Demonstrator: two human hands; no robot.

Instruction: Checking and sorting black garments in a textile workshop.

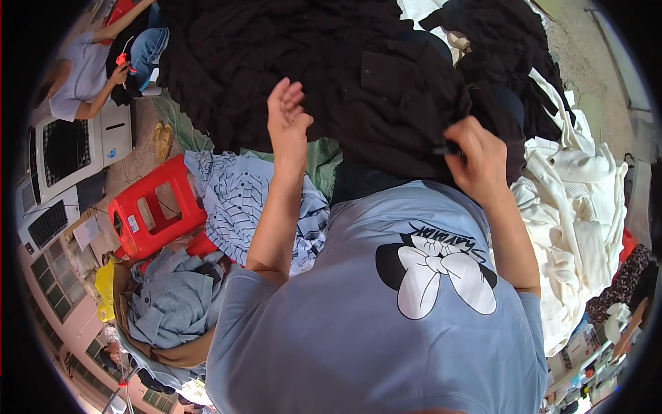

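Note:
Black garments (310, 76) lie heaped in front of me, filling the far middle. Over their left part my left hand (287, 114) is raised with its fingers loosely curled and apart, and nothing shows in it. My right hand (477, 157) is closed at the near right edge of the black cloth. From its fingertips sticks a small dark object (445, 148), blurred and partly hidden, whose kind I cannot make out. A square patch like a pocket (387, 74) shows on the black garment between my hands.
White garments (572, 214) pile up at my right. Left of me are a blue patterned shirt (258, 200), a red plastic stool (157, 205) and a bundle of grey-blue clothes (176, 297). Far left, another person (76, 76) holds red-handled snips (124, 62) near denim.

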